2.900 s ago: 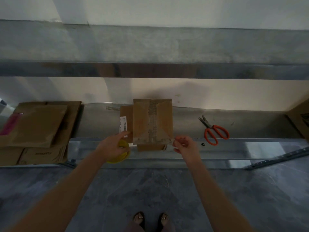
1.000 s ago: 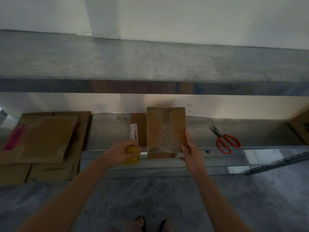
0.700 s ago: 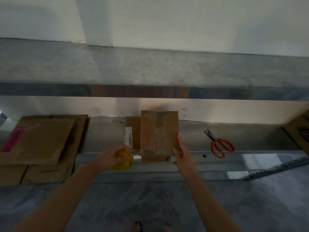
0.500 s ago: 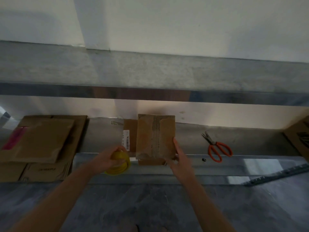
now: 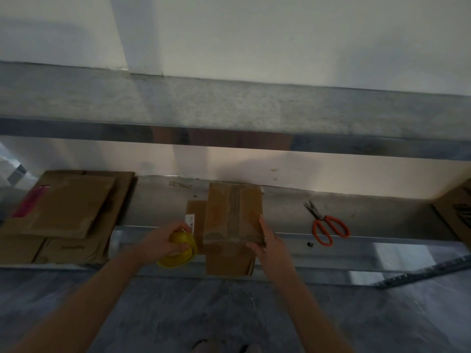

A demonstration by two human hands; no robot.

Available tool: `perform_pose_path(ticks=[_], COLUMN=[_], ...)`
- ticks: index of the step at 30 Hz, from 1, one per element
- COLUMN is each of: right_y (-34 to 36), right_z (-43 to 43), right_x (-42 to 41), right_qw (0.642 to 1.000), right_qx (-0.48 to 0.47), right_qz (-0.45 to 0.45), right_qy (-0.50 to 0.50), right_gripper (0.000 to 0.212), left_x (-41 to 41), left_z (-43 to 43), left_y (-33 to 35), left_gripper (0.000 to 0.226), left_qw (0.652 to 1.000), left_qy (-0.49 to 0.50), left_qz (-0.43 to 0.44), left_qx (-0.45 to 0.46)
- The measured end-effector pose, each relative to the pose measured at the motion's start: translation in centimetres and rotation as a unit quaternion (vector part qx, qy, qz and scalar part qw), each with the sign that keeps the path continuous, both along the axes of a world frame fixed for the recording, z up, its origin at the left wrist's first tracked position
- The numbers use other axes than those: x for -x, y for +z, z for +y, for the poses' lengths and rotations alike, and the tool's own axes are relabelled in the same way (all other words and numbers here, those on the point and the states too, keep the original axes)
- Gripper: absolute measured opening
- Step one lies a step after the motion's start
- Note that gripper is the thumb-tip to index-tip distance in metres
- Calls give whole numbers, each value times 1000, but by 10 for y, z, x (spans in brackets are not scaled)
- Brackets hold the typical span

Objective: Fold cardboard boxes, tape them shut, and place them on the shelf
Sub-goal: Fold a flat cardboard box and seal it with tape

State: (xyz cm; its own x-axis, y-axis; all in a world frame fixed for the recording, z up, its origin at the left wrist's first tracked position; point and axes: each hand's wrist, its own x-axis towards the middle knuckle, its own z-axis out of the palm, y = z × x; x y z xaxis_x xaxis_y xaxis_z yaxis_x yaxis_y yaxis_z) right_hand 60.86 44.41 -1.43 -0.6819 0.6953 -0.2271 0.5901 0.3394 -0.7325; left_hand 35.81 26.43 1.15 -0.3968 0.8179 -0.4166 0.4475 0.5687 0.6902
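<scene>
Now right hand [image 5: 268, 242] flat against box [image 5: 233, 215], left hand [image 5: 163, 242] still gripping tape roll [image 5: 181, 253]

One wide-angle view from the person's head faces forward and down, close over the shelf [image 5: 382, 248]. The left hand [image 5: 165, 240] gripping the tape roll [image 5: 179, 254] sits low centre; scissors [image 5: 328, 229] lie well right of it, dim feet [image 5: 204, 343] seemingly below.

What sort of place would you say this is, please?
Probably a storeroom or packing area: metal shelf with flattened cardboard boxes, a folded box, orange-handled scissors, and a yellow tape roll in the left hand.
</scene>
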Motion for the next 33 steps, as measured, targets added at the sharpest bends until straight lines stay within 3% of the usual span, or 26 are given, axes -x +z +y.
perform_pose_path(ticks=[14,22,25,29,31,33], right_y=[5,-5,-5,-24,-40,-57], right_z=[13,8,19,62,95,132], right_x=[21,2,-18,-65,-87,-105], right_qw=[999,997,999,976,963,952], right_qx=[48,42,-28,-197,-233,-232], right_qz=[-2,48,35,-73,-109,-189], right_qy=[0,40,12,-49,-78,-73], right_gripper=[82,100,90,86,71,70], left_x=[10,6,3,-3,-4,-6], left_z=[9,5,6,8,9,9], left_y=[14,20,19,18,16,11], left_gripper=[37,33,32,31,33,37], left_qw=[999,999,999,1000,999,999], left_qy=[-7,2,1,22,31,51], left_qz=[34,27,22,6,3,1], left_qx=[-21,-31,-23,-21,-16,-14])
